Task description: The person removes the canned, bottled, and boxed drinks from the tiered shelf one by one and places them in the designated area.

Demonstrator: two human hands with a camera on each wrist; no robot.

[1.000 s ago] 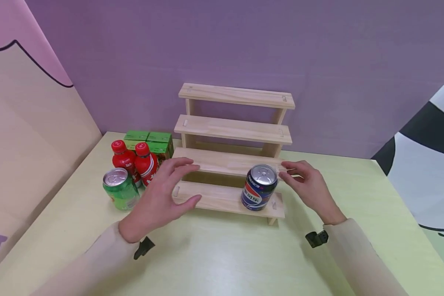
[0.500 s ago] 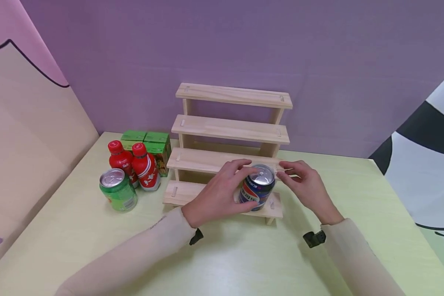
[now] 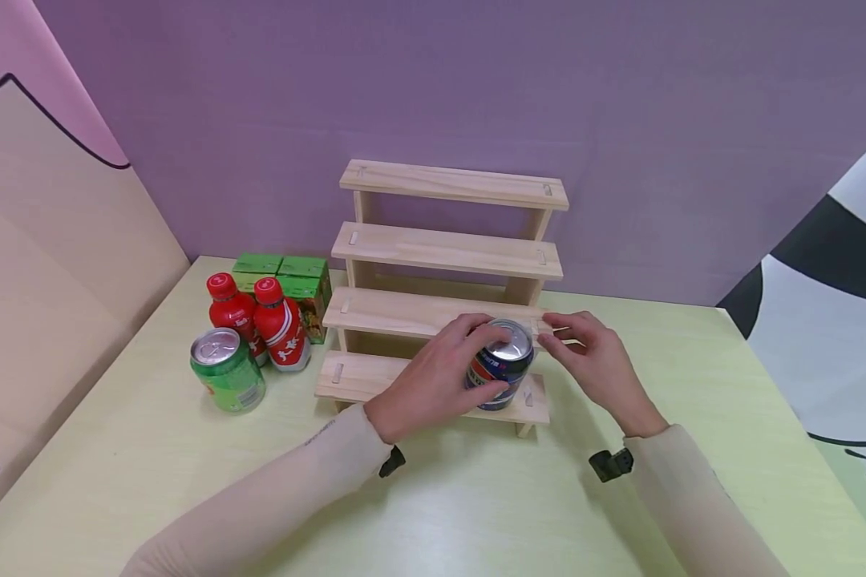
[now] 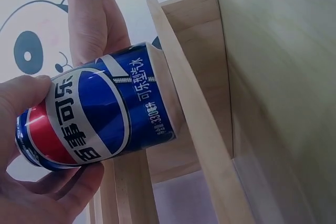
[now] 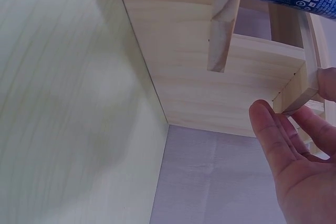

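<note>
A dark blue cola can (image 3: 514,375) stands near the right end of the lowest board of a wooden step shelf (image 3: 443,314). My left hand (image 3: 433,381) grips it from the left, thumb in front and fingers at the far side near its top. In the left wrist view the can (image 4: 100,111) touches the board, with thumb and fingers on its sides. My right hand (image 3: 597,365) holds the right end of the second-lowest board. In the right wrist view the fingers lie under the board end (image 5: 312,77), the thumb over it.
Left of the shelf stand a green can (image 3: 227,377), two red bottles (image 3: 283,328) and several green boxes (image 3: 305,280). Behind the shelf rises a purple backdrop (image 3: 440,88). The pale tabletop (image 3: 476,505) extends in front.
My left hand has moved right from beside the red bottles to the cola can and closed its fingers on it. The right hand stays at the board end.
</note>
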